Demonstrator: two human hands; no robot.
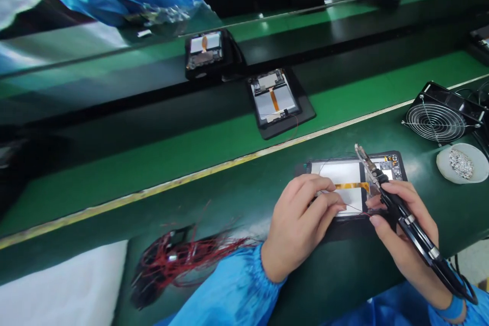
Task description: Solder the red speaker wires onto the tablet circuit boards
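An opened tablet [351, 168], its white battery and orange ribbon cable showing, lies on the green bench under my hands. My left hand [294, 221] is closed in a pinch over the tablet's left part, on a thin wire [355, 209]. That wire runs across the battery toward my right hand [407, 262], which is wrapped around a black soldering iron [414, 229]. The iron's metal tip points up and away, above the tablet's board. Thumb and fingers of the right hand are close to the wire's red end; whether they touch it, I cannot tell.
A bundle of red and black wires [179, 260] lies left of my arm, beside a white sheet [69, 285]. On the right stand a fan [433, 122] and a tub of silvery bits [479, 163]. Opened tablets [282, 104] sit on the green line beyond. People work opposite.
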